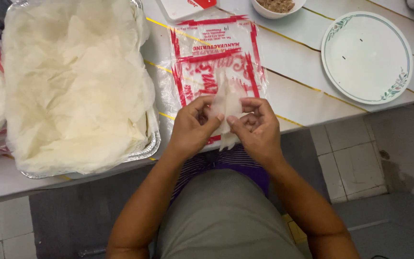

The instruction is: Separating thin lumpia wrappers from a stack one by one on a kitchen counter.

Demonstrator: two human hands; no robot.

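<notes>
Hands: left hand (192,128) and right hand (257,129) are close together at the near edge of the table, above the person's lap.
Left grip: thumb and fingers pressed together on the thin white wrapper sheet (227,106), pinching its left side.
Right grip: fingertips pinching the same sheet on its right side.
Wrapper sheet: soft, see-through white, held up between both hands, its lower end hanging down past the table edge.
Plastic bag (216,52): clear with red print, lying flat on the table just behind the hands.
Foil tray (142,148): big and shiny, on the left part of the table, piled high with loose white wrapper sheets (73,81).
Plate (366,56): round and white with a green leafy rim, on the right, well apart from the hands.
Bowl (276,8): small and white with brown bits inside, at the far edge, partly cut off.
Table (298,62): white boards with thin yellow and brown lines running slantwise across it.
Floor (350,158): pale square tiles and grey patches, with a dark stain to the right.
Person: seated close to the table, in a grey top with purple striped cloth at the lap.
</notes>
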